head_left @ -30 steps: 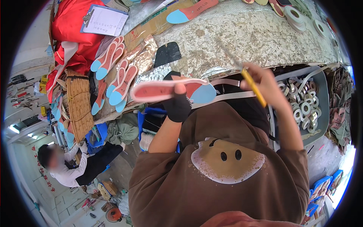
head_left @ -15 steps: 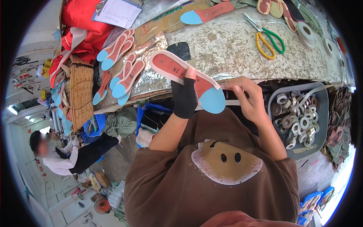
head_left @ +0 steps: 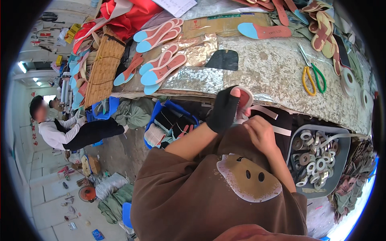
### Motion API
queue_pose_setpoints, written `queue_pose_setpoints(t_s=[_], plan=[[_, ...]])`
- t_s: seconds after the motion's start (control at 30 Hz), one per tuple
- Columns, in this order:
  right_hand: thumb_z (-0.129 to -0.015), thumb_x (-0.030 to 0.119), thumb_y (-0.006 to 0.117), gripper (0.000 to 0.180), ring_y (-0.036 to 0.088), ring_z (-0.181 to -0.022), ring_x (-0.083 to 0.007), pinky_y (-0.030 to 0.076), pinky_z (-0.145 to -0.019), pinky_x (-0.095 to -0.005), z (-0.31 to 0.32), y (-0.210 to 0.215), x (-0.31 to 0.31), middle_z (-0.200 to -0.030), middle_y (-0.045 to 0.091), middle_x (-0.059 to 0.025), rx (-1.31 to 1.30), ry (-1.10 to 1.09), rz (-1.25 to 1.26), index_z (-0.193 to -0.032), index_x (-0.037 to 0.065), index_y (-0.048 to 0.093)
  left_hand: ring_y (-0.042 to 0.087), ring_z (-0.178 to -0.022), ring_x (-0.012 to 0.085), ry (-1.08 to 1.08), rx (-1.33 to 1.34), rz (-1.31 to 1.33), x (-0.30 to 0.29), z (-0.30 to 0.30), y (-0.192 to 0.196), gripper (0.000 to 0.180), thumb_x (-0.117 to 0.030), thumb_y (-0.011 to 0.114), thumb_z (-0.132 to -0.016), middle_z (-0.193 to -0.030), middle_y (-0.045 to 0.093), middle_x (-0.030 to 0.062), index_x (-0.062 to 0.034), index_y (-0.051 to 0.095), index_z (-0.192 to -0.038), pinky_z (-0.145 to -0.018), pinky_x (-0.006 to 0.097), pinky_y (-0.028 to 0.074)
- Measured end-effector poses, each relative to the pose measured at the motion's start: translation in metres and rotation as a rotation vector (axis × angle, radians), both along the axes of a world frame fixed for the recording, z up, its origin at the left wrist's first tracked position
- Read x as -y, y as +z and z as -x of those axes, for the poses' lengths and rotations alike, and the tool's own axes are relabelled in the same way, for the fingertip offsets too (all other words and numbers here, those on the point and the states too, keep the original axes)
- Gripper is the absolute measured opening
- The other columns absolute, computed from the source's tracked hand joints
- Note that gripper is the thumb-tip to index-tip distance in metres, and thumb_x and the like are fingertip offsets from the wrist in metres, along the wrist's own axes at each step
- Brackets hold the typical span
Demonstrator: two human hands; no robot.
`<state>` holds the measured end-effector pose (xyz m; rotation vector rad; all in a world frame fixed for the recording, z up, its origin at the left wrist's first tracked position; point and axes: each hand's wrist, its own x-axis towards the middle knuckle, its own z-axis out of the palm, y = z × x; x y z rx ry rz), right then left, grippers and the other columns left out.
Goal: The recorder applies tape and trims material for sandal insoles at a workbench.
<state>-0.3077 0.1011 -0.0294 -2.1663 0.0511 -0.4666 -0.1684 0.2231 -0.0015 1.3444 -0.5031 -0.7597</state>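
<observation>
My left hand (head_left: 223, 110), in a black fingerless glove, is closed around a reddish insole (head_left: 244, 97) with a pale rim. The insole is tilted in front of the bench edge, and its lower part is hidden behind my fingers. My bare right hand (head_left: 260, 133) is beside its lower end with fingers curled; what they pinch, if anything, is hidden. Pale strips (head_left: 267, 112) run just beyond my right hand. On the bench, several red-and-blue insoles (head_left: 164, 69) lie in overlapping groups at the left. Scissors (head_left: 312, 72) with yellow and green handles lie at the right.
The worn bench (head_left: 269, 56) spans the far side, with a black patch (head_left: 223, 60) on it. A grey bin (head_left: 339, 168) of tape rolls stands at the right. Blue crates (head_left: 150, 120) hold materials at the left. Farther left, a person (head_left: 60, 130) sits working.
My left hand has lowered and turned the insole, bringing it nearer my body. My right hand has moved down beside it. The whole view has shifted, with more bench showing.
</observation>
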Motion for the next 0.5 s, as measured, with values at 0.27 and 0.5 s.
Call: queue_pose_setpoints(t_s=[0.27, 0.5], plan=[[-0.089, 0.002, 0.060, 0.005, 0.056, -0.074, -0.0112, 0.045, -0.069, -0.0259, 0.054, -0.009, 0.085, -0.081, 0.062, -0.0051, -0.092, -0.467, -0.224, -0.087, -0.002, 0.062, 0.063, -0.075, 0.0355, 0.254, 1.617, -1.060, -0.073, -0.204, 0.028, 0.036, -0.042, 0.062, -0.088, -0.080, 0.066, 0.0135, -0.0058, 0.067, -0.087, -0.065, 0.046, 0.047], [-0.087, 0.010, 0.067, 0.013, 0.055, -0.064, -0.0140, 0.044, -0.060, -0.0276, 0.060, -0.014, 0.071, -0.075, 0.061, -0.0079, -0.272, -0.480, -0.161, -0.097, 0.002, 0.069, 0.061, -0.070, 0.0199, -0.082, 0.515, -0.310, -0.099, -0.117, 0.011, 0.048, -0.036, 0.044, -0.099, -0.069, 0.060, 0.0091, 0.0003, 0.059, -0.072, -0.069, 0.034, 0.046]])
